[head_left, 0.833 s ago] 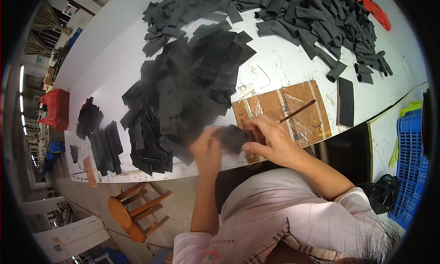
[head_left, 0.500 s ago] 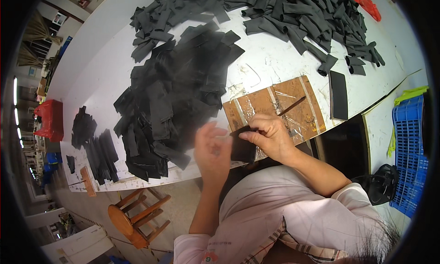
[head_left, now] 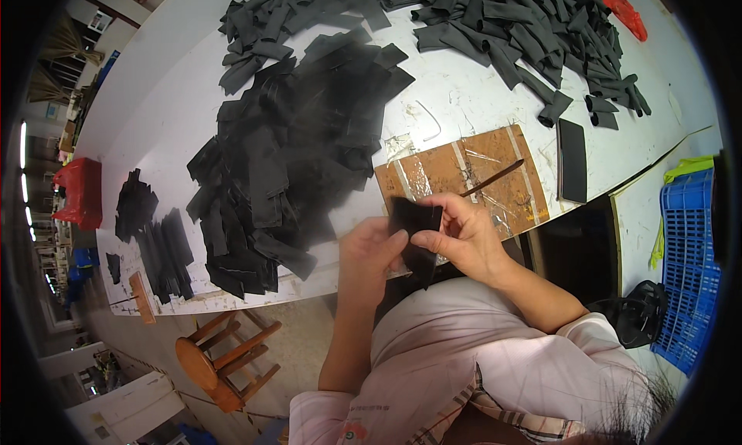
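Observation:
Both hands hold one black flat piece (head_left: pixel 416 222) just off the near edge of the white table (head_left: pixel 464 89). My left hand (head_left: pixel 369 253) grips its left side and my right hand (head_left: pixel 462 236) pinches its right side. Directly behind the hands lies a brown board (head_left: pixel 464 178) with clear tape strips and a thin dark stick (head_left: pixel 495 177) on it. A big heap of black flat pieces (head_left: pixel 294 159) lies to the left of the board.
Several rolled black pieces (head_left: pixel 510 27) cover the far table. A black rectangular pad (head_left: pixel 573 160) lies right of the board. Smaller black piles (head_left: pixel 151 236) sit at the left end. A wooden stool (head_left: pixel 220 360) stands below; a blue crate (head_left: pixel 692 267) is at the right.
The black piece has been lifted off the table edge and turned more upright between both hands. The view has shifted slightly.

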`<state>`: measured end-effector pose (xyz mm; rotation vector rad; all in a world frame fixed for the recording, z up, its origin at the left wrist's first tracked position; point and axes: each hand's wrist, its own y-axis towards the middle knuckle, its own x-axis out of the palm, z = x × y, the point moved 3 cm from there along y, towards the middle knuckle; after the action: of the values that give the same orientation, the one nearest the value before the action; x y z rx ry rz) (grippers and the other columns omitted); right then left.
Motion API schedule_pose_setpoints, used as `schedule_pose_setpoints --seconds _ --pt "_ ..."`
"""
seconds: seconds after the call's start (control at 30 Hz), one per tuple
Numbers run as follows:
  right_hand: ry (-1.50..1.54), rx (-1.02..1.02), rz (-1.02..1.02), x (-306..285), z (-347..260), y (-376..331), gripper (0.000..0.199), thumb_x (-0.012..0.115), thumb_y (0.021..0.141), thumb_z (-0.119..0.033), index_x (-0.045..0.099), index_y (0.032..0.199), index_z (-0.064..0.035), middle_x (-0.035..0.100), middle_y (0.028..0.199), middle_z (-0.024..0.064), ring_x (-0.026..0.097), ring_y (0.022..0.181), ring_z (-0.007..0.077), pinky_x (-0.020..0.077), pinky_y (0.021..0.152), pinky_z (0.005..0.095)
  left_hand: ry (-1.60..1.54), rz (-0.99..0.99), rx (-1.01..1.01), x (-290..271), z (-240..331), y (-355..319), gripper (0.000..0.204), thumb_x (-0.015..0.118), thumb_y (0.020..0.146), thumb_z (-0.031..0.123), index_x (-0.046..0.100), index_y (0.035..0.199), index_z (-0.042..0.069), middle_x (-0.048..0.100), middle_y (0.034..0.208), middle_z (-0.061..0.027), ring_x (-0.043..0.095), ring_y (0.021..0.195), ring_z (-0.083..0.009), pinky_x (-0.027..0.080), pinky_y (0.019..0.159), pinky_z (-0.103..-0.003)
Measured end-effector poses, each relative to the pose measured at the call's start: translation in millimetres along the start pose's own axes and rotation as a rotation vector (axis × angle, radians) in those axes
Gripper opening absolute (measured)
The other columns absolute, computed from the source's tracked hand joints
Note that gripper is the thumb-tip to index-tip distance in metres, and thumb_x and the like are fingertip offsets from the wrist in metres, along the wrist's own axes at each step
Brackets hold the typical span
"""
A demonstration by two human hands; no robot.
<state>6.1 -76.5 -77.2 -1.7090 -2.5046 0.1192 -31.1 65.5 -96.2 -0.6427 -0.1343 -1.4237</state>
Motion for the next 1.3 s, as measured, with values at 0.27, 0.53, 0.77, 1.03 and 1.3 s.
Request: schedule_pose_setpoints --seconds 0.27,0.53,0.77,1.03,1.3 --pt "-0.045 -0.054 -0.116 -4.1 0.0 -0.5 0.008 0.063 0.071 -0.004 0.059 0.077 -0.0007 0.052 0.067 0.0005 0.051 0.060 0.0086 0.0390 0.051 0.0226 0.315 -0.031 0.246 12.5 7.7 -6.1 0.019 0.057 0.076 -0.003 0.052 0.094 -0.002 0.057 0.082 -0.0053 0.052 0.064 -0.0070 0.043 0.057 -0.020" --pt "-0.572 -0.582 0.166 -1.2 -14.7 -3.8 0.014 0.065 0.056 0.003 0.059 0.067 -0.0011 0.050 0.064 0.0090 0.051 0.059 0.0240 0.0402 0.050 0.0306 0.091 0.196 0.135 17.7 2.3 -23.0 0.019 0.054 0.081 0.007 0.048 0.097 -0.003 0.054 0.082 -0.0087 0.052 0.063 -0.0114 0.044 0.059 -0.023" --pt "-0.721 -0.728 0.129 -1.2 -9.9 -5.1 0.027 0.058 0.044 0.008 0.058 0.071 0.0008 0.052 0.065 0.0085 0.050 0.058 0.0230 0.0412 0.049 0.0306 -0.036 0.134 0.013 23.3 4.4 -28.5 0.017 0.053 0.082 0.009 0.049 0.092 -0.004 0.055 0.071 -0.0077 0.052 0.060 -0.0118 0.043 0.055 -0.023" --pt "-0.924 -0.859 0.099 1.2 -8.2 -8.6 0.024 0.056 0.049 0.004 0.057 0.073 0.0021 0.047 0.065 0.0071 0.047 0.058 0.0213 0.0395 0.048 0.0307 -0.096 0.168 -0.097 17.7 -3.0 -21.0 0.012 0.052 0.078 0.004 0.052 0.086 -0.004 0.055 0.066 -0.0074 0.052 0.056 -0.0124 0.043 0.051 -0.023" --pt "-0.772 -0.599 -0.092 -0.2 -6.9 -15.2 0.035 0.069 0.059 -0.007 0.057 0.091 0.0000 0.051 0.082 0.0078 0.050 0.067 0.0193 0.0416 0.054 0.0244 0.127 0.251 0.040 9.0 -12.1 -14.3 0.006 0.054 0.078 0.000 0.054 0.083 -0.002 0.054 0.066 -0.0036 0.050 0.053 -0.0081 0.040 0.048 -0.019"
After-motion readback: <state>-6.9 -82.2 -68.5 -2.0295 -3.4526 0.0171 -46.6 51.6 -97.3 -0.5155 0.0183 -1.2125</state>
